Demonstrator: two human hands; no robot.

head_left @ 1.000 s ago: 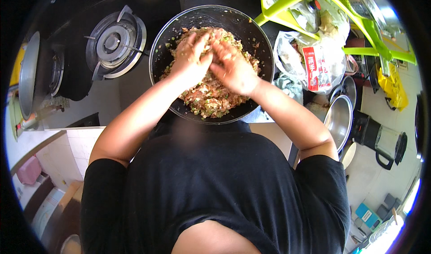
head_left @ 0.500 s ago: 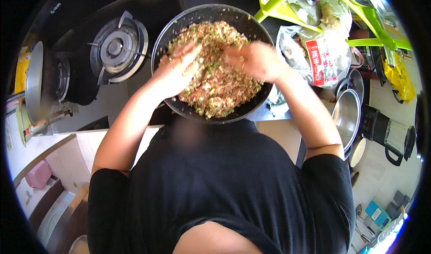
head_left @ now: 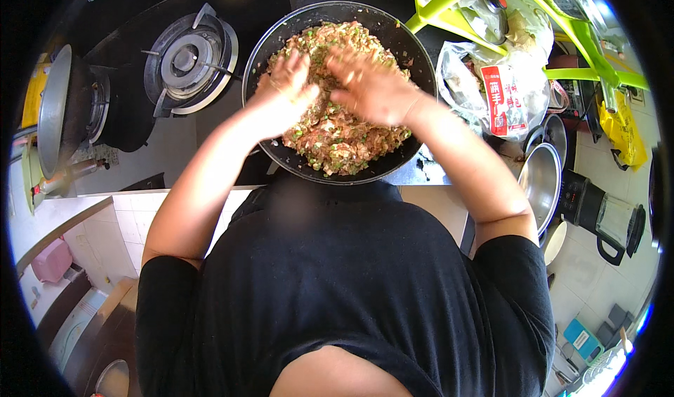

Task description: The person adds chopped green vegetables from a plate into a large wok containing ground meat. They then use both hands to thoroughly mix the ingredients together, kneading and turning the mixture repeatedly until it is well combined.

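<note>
A wide black pan (head_left: pixel 423 67) with a thin pale rim stands on the counter before me. Heaped inside is minced meat filling (head_left: pixel 344 143), pinkish brown and flecked with chopped green bits. Over the left part of the heap is my left hand (head_left: pixel 282 96), its fingers stretched out and a little apart. My right hand (head_left: pixel 375 89) reaches in from the other side, fingers extended toward the left one. Both are smeared by motion, and neither grips anything I can see. Whether the fingertips touch the meat is hard to tell. Bits of filling cling to the left hand.
A gas burner (head_left: pixel 185 61) lies left of the pan, and a second pan (head_left: pixel 53 113) stands farther left. At right are a plastic bag with a red label (head_left: pixel 496 101), a green rack (head_left: pixel 449 19), a steel bowl (head_left: pixel 542 183) and a blender (head_left: pixel 612 214).
My right hand has moved left, nearer my left hand, and its fingers have straightened. The left hand's fingers have lifted and spread. The view has shifted slightly.
</note>
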